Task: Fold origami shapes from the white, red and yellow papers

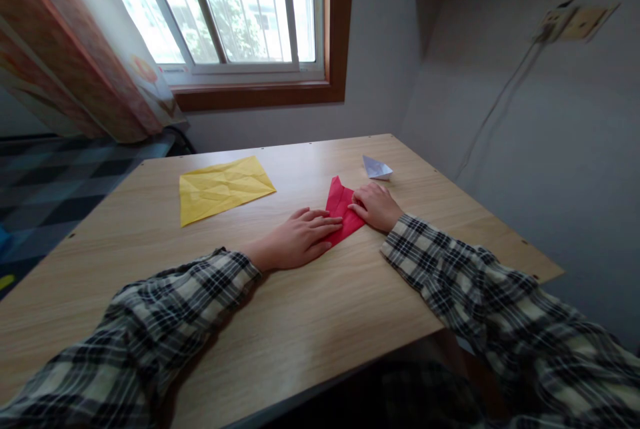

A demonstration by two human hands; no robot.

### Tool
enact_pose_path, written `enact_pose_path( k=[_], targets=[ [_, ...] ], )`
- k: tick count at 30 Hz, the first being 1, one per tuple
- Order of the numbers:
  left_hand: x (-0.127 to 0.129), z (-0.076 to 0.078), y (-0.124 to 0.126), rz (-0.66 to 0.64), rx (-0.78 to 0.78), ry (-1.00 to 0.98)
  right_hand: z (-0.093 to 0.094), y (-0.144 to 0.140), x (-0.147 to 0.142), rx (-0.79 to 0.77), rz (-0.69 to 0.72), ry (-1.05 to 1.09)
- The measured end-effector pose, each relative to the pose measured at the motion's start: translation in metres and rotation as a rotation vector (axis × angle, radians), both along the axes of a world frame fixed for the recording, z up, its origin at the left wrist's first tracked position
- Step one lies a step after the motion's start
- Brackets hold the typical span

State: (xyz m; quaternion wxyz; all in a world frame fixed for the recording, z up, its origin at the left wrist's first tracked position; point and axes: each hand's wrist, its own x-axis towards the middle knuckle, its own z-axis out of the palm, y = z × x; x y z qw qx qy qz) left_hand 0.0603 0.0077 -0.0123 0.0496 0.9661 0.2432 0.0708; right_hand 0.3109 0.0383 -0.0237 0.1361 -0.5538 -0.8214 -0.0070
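Both hands press a folded red paper (341,210) flat on the desk (280,322) — the left hand (300,239) lies spread over its near corner, the right hand (376,206) curled, fingertips on its edge. A yellow sheet (223,188) lies well left; a white paper boat (377,168) sits just beyond.

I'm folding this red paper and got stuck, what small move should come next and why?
Probably run the right hand along the red paper's edge to sharpen the crease: the left hand already lies flat on it, pinning it to the table.
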Motion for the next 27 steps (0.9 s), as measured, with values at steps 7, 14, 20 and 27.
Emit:
enact_pose_path(
  k=[7,14,20,27],
  targets=[
    [0.001,0.004,-0.002,0.023,0.025,0.035,-0.004,-0.001,0.001,0.031,-0.043,0.011],
    [0.004,0.006,-0.008,0.066,0.069,0.051,-0.004,-0.013,-0.003,0.127,-0.030,0.030],
    [0.010,0.006,-0.014,0.167,0.118,0.013,-0.012,-0.028,-0.014,0.094,0.119,0.147],
    [0.012,0.007,-0.013,0.188,0.108,-0.018,-0.019,-0.033,-0.024,0.028,0.047,0.147]
  ],
)
